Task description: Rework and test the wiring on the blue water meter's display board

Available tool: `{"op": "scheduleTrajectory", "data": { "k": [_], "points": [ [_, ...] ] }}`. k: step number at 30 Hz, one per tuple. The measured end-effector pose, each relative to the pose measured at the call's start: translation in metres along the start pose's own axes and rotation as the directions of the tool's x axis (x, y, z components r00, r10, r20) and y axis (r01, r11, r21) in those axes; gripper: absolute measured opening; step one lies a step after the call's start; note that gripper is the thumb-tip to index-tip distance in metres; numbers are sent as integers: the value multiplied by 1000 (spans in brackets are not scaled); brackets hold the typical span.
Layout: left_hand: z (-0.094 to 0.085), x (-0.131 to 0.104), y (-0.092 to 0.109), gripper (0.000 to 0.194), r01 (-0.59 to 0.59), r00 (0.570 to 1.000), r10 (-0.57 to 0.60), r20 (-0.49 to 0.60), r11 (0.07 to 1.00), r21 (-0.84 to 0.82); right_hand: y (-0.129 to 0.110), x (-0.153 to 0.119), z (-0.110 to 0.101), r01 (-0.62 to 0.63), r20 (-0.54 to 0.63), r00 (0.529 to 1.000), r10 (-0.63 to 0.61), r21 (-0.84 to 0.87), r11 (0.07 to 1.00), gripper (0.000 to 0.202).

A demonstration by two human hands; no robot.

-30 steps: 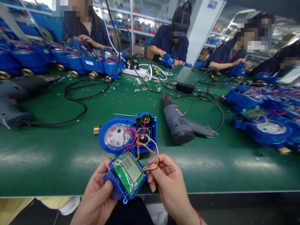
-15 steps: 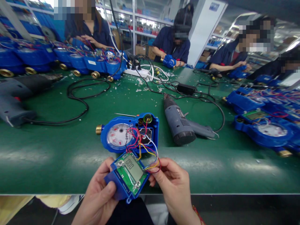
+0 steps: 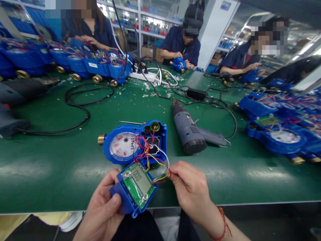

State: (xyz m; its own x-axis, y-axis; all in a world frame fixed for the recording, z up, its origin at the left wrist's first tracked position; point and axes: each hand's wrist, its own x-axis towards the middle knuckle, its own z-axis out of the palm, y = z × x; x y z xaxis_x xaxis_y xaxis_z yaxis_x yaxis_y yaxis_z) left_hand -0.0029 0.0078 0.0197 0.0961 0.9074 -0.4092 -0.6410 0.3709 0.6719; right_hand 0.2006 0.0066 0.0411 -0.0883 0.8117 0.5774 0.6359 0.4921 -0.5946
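Note:
My left hand [image 3: 106,202] is closed round the blue housing of a display module [image 3: 142,180], tilted towards me over the table edge; its green circuit board carries a small screen with digits. Thin red, yellow, white and blue wires [image 3: 160,157] run from the board to a blue water meter [image 3: 107,149] lying behind it. The meter has a round dial, a brass fitting at left and an open compartment at right. My right hand [image 3: 190,187] pinches at the wires beside the module; a red wire end sticks out just left of its fingertips.
A grey heat gun [image 3: 189,130] lies right of the meter, another heat gun [image 3: 15,103] at far left, both with black cables. Blue meters [image 3: 283,137] crowd the right side, and more meters [image 3: 77,65] the back left. A power strip [image 3: 142,77] lies behind. Several people work across the table.
My right hand has moved right and slightly up, away from the board's edge. The red wire that looped there now ends loose. My left hand still holds the module. The view has shifted slightly.

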Motion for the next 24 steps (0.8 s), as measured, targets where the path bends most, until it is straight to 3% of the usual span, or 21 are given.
{"op": "scheduleTrajectory", "data": {
  "k": [4, 8, 11, 14, 18, 21, 24],
  "points": [
    [-1, -1, 4, 59, 19, 998, -19, -57, 1000, 0, 6, 2, -12, -145, -111, 984, 137, -69, 987, 19],
    [-4, -1, 3, 53, 30, 1000, -30, -9, 1000, -1, 6, -6, -7, -245, 2, 969, 246, -84, 966, 43],
    [-4, 0, 2, 51, 34, 999, -34, -8, 999, -1, 0, -11, 4, -351, 72, 935, 347, 52, 935, 32],
    [-1, 0, 2, 49, 29, 1000, -29, 2, 1000, -2, -9, -13, 17, -484, 191, 875, 446, 393, 782, 10],
    [1, -1, 3, 47, 26, 999, -26, 20, 1000, -2, -15, -12, 28, -573, 284, 796, 534, 637, 516, 15],
    [0, -1, 4, 48, 22, 1000, -22, -7, 1000, 11, -11, -11, 30, -525, 244, 784, 571, 751, 400, 21],
    [-1, -1, 4, 52, 24, 999, -24, -31, 1000, 4, -4, -12, 27, -453, 134, 755, 642, 814, 364, 20]
  ]
}}
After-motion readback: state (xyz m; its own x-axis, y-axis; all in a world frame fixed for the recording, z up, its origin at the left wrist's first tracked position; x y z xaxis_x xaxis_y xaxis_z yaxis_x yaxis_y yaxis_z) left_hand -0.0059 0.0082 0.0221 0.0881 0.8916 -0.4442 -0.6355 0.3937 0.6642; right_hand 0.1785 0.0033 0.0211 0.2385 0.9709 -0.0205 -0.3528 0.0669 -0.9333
